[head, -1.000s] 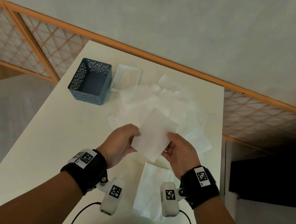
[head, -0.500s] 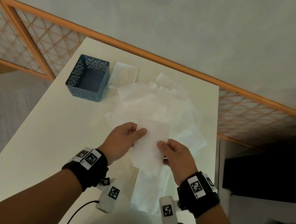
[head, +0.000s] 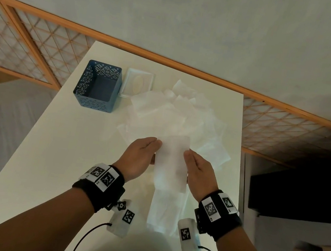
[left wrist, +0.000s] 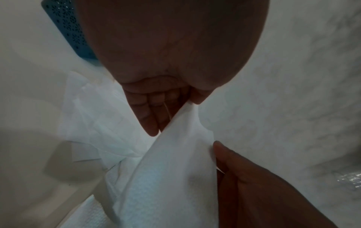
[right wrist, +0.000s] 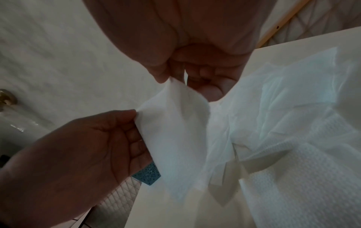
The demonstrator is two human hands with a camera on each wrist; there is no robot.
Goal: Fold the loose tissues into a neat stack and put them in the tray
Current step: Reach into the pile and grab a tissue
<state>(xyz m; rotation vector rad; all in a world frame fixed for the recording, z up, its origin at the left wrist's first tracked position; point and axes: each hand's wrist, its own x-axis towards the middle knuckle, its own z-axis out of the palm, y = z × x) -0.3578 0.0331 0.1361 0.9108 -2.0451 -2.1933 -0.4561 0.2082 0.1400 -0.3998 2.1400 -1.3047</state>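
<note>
Fingers (right wrist: 136,145) of both hands pinch one tissue (head: 173,161) by its side edges, holding it above the table (head: 52,150). Loose tissues (head: 174,116) lie heaped beyond it; folded ones (head: 166,210) rest below. The blue tray (head: 97,88) stands far left beside a white lid (head: 138,84). Left hand (head: 139,157) and right hand (head: 198,171) flank the sheet.

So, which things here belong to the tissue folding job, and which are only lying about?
Belong to the job:
- tissue held between left hand and right hand
- loose tissues on the table
- folded stack
- blue tray

Just lying about:
- clear packet
- lattice screen
</note>
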